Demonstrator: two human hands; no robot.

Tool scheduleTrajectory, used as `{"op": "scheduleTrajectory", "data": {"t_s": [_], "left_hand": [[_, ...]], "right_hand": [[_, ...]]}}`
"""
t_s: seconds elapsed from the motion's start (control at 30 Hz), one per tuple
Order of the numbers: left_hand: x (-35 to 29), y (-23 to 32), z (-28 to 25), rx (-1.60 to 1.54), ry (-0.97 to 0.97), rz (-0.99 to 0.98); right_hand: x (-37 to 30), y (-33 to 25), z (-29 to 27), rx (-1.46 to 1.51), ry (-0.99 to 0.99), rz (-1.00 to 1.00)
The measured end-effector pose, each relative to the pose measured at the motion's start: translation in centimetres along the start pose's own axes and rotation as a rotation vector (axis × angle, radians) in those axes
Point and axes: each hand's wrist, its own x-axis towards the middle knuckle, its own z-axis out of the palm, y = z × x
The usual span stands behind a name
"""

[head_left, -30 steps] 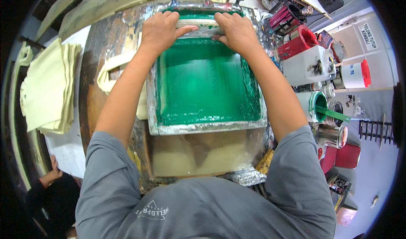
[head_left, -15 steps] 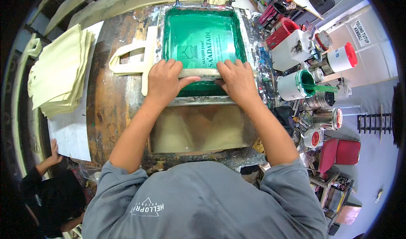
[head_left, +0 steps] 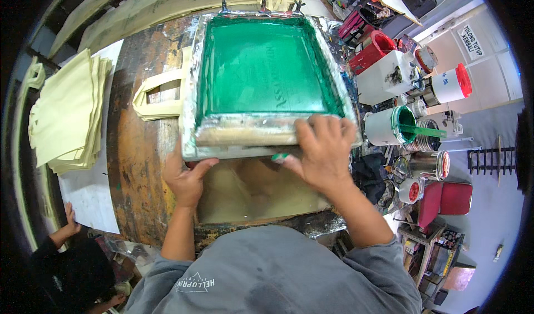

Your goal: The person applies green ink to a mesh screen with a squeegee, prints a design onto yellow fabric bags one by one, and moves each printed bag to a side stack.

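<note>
A screen-printing frame (head_left: 346,100), its mesh covered in green ink, tilts up toward me from hinge clamps (head_left: 263,5) at its far side. My left hand (head_left: 186,180) grips its near left corner, thumb in front and the fingers partly hidden. Along the near inner edge lies a squeegee (head_left: 250,137) with a wooden handle. My right hand (head_left: 328,155) is closed over the squeegee's right end, its thumb below the frame edge and smeared with green. From under the frame's left side sticks out a pale yellow cloth bag (head_left: 153,111), its handle loop showing.
A stack of pale yellow bags (head_left: 64,114) sits on a white sheet at left. Another person's hand (head_left: 71,218) touches that sheet. To the right stand a green ink pail (head_left: 384,127) with a stirring stick, a white container (head_left: 381,80) and several cans.
The squeegee has come toward me to the frame's near edge. My left hand has left it for the frame corner, and the frame's near side has risen.
</note>
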Motion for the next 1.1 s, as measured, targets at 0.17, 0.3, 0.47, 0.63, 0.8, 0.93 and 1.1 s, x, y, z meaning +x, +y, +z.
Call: {"op": "scheduleTrajectory", "data": {"t_s": [0.17,0.3,0.47,0.63,0.8,0.93,1.1], "left_hand": [[6.7,3.2,0.8,-0.005,0.140,0.212],[4.9,-2.0,3.0,0.909,0.234,0.144],[5.4,-5.5,2.7,0.679,0.066,-0.010],[7.4,-5.0,2.2,0.583,0.216,0.209],[16.1,0.8,-1.1,0.199,0.179,0.194],[21.2,1.3,-11.8,0.170,0.136,0.222],[20.3,-2.9,-34.8,0.314,0.284,-0.034]], "right_hand": [[10.4,3.3,-5.5,-0.147,0.361,-0.101],[15.2,3.9,-8.1,-0.140,0.455,-0.146],[18.2,4.9,-10.2,-0.085,0.226,0.034],[18.4,5.5,-11.0,0.062,0.159,-0.001],[19.9,5.3,-12.1,-0.024,0.104,0.068],[18.4,6.1,-9.0,-0.112,0.456,-0.074],[18.4,5.6,-9.0,-0.074,0.455,-0.093]]}}
